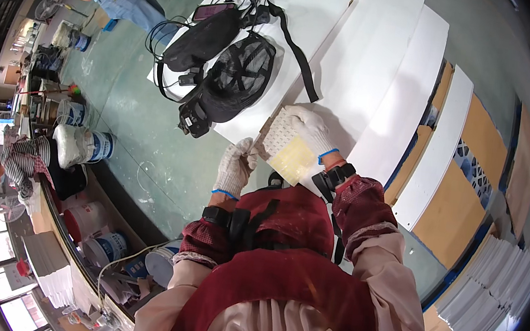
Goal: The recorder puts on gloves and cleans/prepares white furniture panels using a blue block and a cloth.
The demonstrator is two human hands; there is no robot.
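Touching dotted sheet (pixel 275 137) w/ R hand (pixel 310 129), nr tbl edge (pixel 231 129) (floor (pixel 133 118) L).

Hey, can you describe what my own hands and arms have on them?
Your left hand and right hand wear whitish knit gloves with blue cuff edges. Black bands circle both wrists; the right one carries a boxy black piece. Dark red, finely patterned sleeve covers sit over the forearms, above them pale pinkish sleeves.

There are two gloved hands (pixel 236 169) (one left, one right), two wristbands (pixel 216 216), one yellow sheet (pixel 295 160) and one mesh cap (pixel 244 75).
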